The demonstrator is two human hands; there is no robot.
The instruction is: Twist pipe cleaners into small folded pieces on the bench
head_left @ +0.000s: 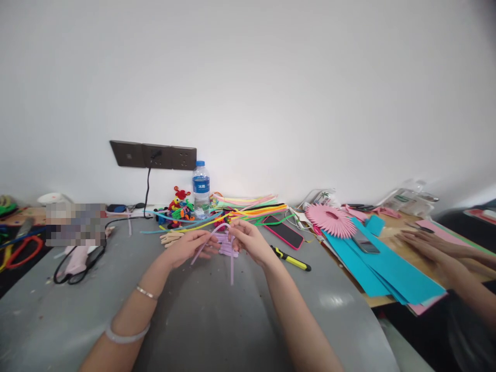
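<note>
A light purple pipe cleaner (232,268) is bent into an arch between my hands, its two ends hanging down over the grey table. My left hand (194,246) pinches its left side, and my right hand (247,241) pinches it near the top of the right side. Behind and between the hands lie several short purple folded pieces (228,248). Beige folded pieces (169,238) are just left of them, partly behind my left hand.
Coloured pipe cleaners (263,209), a water bottle (201,191) and small colourful figures (180,209) stand or lie at the back. A phone (284,232) and yellow cutter (292,259) lie right. Another person's hands (437,248) rest near blue paper (403,268). A pink glue gun (77,260) lies left.
</note>
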